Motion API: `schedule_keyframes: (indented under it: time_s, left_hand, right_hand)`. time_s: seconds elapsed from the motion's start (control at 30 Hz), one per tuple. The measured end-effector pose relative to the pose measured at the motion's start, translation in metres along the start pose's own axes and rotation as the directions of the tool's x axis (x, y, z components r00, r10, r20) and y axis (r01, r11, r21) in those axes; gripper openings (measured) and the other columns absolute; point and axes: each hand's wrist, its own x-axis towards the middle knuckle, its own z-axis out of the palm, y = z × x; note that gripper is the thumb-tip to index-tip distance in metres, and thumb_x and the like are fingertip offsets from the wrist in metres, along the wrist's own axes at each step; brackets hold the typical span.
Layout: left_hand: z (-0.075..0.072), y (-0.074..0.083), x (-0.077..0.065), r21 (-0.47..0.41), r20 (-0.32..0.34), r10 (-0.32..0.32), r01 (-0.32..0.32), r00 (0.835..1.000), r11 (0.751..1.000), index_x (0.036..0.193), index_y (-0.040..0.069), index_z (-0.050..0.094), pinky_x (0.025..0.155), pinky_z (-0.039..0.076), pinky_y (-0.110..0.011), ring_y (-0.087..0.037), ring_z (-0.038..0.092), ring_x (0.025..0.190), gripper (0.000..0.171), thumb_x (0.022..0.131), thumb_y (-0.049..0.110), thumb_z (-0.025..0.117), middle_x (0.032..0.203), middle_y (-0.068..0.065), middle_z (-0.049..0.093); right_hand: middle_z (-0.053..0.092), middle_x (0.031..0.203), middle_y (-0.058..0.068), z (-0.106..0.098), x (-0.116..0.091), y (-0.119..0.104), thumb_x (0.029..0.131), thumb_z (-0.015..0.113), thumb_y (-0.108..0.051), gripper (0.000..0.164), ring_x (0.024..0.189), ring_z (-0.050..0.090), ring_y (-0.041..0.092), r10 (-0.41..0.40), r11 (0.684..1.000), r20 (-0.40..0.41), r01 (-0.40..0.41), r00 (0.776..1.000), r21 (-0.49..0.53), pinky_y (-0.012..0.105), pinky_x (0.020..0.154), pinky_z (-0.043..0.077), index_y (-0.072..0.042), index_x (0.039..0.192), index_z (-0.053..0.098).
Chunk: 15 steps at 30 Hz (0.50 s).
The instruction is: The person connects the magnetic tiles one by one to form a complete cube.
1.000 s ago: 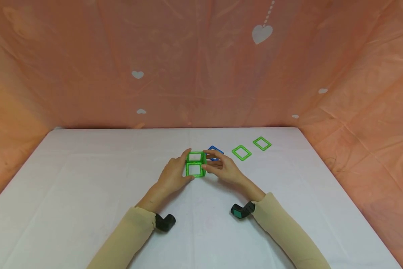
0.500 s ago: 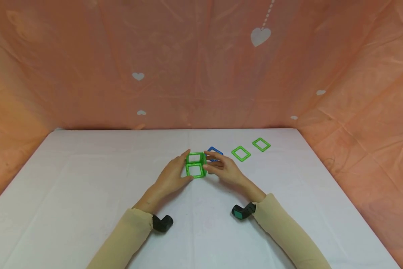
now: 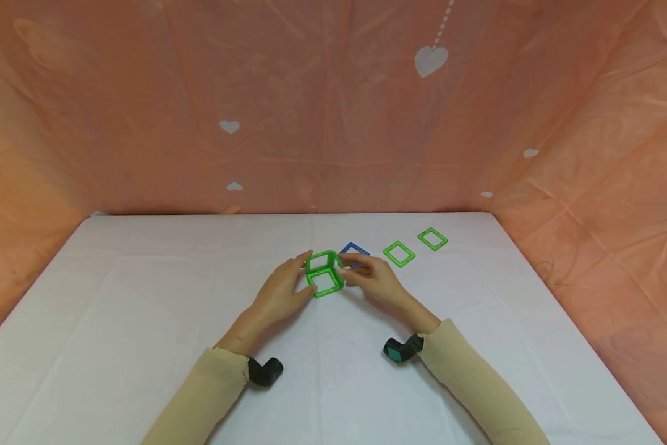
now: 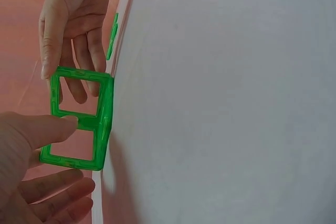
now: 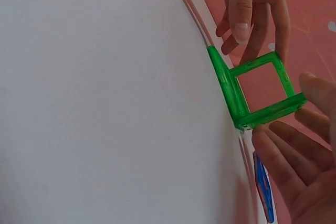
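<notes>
Several square green magnetic tiles (image 3: 329,293), hollow frames joined edge to edge at angles, are held between both hands near the table's middle. My left hand (image 3: 277,290) grips the left side; in the left wrist view its thumb presses near the shared bar of the green tiles (image 4: 88,123), with the other fingers behind and below. From the right, my right hand (image 3: 379,281) pinches the piece. The right wrist view shows that thumb at one corner of the green tiles (image 5: 273,112) and fingertips at the lower edge. A blue square tile (image 3: 360,248) lies just behind, partly hidden by the right hand.
Two loose green square tiles lie flat to the back right, a nearer tile (image 3: 406,248) and a farther tile (image 3: 439,233). White cloth covers the table (image 3: 116,309). An orange curtain (image 3: 311,111) with pale hearts stands behind and along the sides.
The joined green tiles have turned slightly, their near edge now slanting up to the right. The left hand has shifted a little to the left; the loose tiles stay put.
</notes>
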Motion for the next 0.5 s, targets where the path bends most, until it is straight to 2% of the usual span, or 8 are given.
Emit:
schedule_keyframes:
  time_s: [0.13,0.27,0.4,0.5]
  left_hand:
    - [-0.0001,0.0003,-0.0004,-0.002,-0.012,0.007,-0.007,1.0,1.0,0.143,0.003,0.04,0.103,0.04,-0.051,-0.038,0.052,0.122,0.065,0.087,0.017,0.068,0.126,-0.019,0.061]
    - [-0.0002,0.0009,-0.0007,-0.011,-0.022,0.003,-0.003,1.0,1.0,0.142,0.003,0.042,0.102,0.041,-0.051,-0.037,0.054,0.119,0.061,0.088,0.018,0.067,0.122,-0.019,0.062]
    - [0.0006,0.0001,-0.0005,-0.027,-0.065,0.028,-0.03,0.998,0.999,0.137,0.002,0.048,0.095,0.046,-0.049,-0.035,0.059,0.11,0.055,0.088,0.015,0.067,0.115,-0.018,0.065]
    - [0.0012,-0.0008,-0.0008,-0.055,-0.091,0.038,-0.043,0.995,0.998,0.134,0.001,0.051,0.089,0.048,-0.047,-0.032,0.061,0.103,0.05,0.089,0.013,0.066,0.111,-0.018,0.065]
  right_hand:
    - [0.065,0.119,0.017,-0.0005,0.0007,0.0013,0.092,0.064,-0.016,0.036,0.095,0.069,0.027,-0.014,0.999,-0.02,0.013,1.0,-0.037,0.029,0.077,0.057,-0.003,0.126,0.06]
    - [0.068,0.106,0.016,-0.0008,0.0014,0.0011,0.092,0.065,-0.016,0.032,0.081,0.07,0.025,-0.03,0.998,-0.032,0.029,0.999,-0.056,0.029,0.071,0.056,-0.003,0.121,0.062]
    - [0.068,0.09,0.014,-0.0011,0.0028,0.0011,0.091,0.066,-0.016,0.028,0.069,0.067,0.024,-0.019,0.998,-0.054,0.016,0.998,-0.057,0.028,0.062,0.054,-0.004,0.117,0.064]
    - [0.068,0.088,0.015,-0.0012,0.0036,0.0016,0.092,0.065,-0.015,0.028,0.068,0.067,0.025,-0.014,0.999,-0.061,0.012,0.998,-0.039,0.03,0.061,0.055,-0.002,0.116,0.064]
